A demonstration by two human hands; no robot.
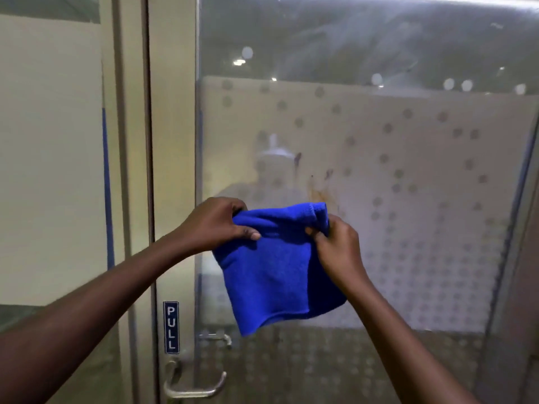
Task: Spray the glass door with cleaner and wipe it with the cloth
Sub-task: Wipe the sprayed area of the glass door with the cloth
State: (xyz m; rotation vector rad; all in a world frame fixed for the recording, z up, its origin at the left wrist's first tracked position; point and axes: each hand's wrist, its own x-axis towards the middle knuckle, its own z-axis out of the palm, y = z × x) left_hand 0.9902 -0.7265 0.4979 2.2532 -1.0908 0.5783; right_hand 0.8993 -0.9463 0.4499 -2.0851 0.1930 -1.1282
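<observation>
There's the glass door [379, 147] filling the view, a frosted band [408, 228] across its middle dotted with round spots, clear glass above and below. On the frosting sit brownish smears [316, 191] with a few darker flecks just over them, right above where the cloth [277, 272] is held up in front of the pane. Down the door's left frame [172, 141], a blue PULL sign [171, 327] is stuck on upright, with a metal lever handle [192, 383] mounted just beneath it.

Glass door [408, 176] open above cloth [277, 272]; handle [195, 386] sticks out low-left.
</observation>
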